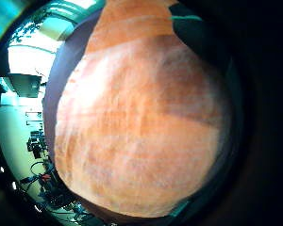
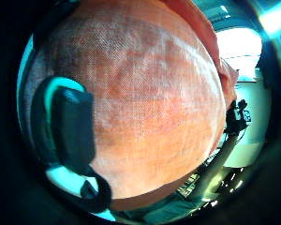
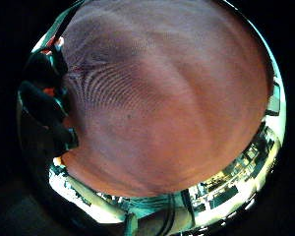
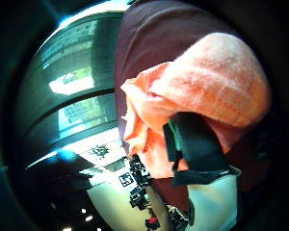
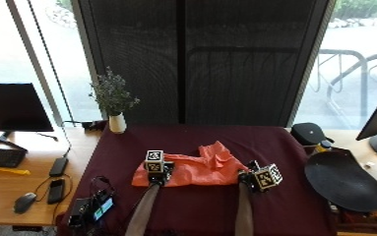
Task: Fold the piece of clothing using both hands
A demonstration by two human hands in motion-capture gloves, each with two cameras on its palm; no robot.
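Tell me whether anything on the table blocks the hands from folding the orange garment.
Nothing visible does. Both the left hand and the right hand are already at the orange garment, which lies on the maroon tablecloth. The vase of flowers stands apart at the far corner.

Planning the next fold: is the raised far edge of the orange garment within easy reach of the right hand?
Probably yes: the right hand already grips the orange garment at its near corner, and only bare maroon tablecloth lies alongside.

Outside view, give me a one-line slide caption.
Both gloved hands, left and right, on the near edge of an orange garment spread on a maroon table.
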